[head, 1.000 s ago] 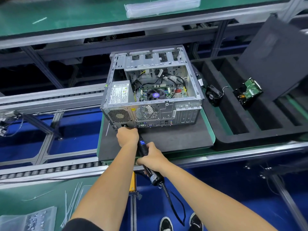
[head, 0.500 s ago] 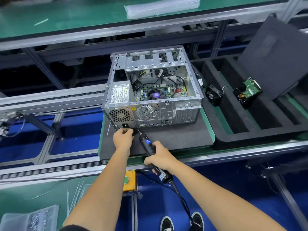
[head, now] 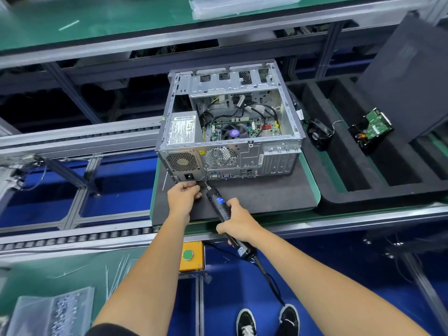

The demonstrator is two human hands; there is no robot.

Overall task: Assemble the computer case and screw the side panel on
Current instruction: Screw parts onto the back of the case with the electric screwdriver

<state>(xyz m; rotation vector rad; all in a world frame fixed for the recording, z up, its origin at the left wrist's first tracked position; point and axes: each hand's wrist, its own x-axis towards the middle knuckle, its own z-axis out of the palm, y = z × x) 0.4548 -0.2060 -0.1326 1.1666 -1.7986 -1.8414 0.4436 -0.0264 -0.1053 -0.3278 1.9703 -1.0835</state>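
Our right hand point(head: 238, 225) has drawn the gripped driver point(head: 219, 202) back, tip now at the case point(head: 230, 132) rear corner; left hand point(head: 184, 196) pinches there, probably a screw.

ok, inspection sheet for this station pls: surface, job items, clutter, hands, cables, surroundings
Surface: dark foam pad on a green-edged pallet, carrying the case.
Job's things: computer case open on top, motherboard and fan visible; dark side panel leans off to the right, not fitted.
Clutter: loose fan and hard drive in the black foam tray; plastic bags at lower left.
Grippers: left hand at the case's lower rear corner; right hand grips the electric screwdriver, tip at that corner.
Cables: screwdriver cord hangs toward the floor.
Surroundings: roller conveyor, yellow box with green button.
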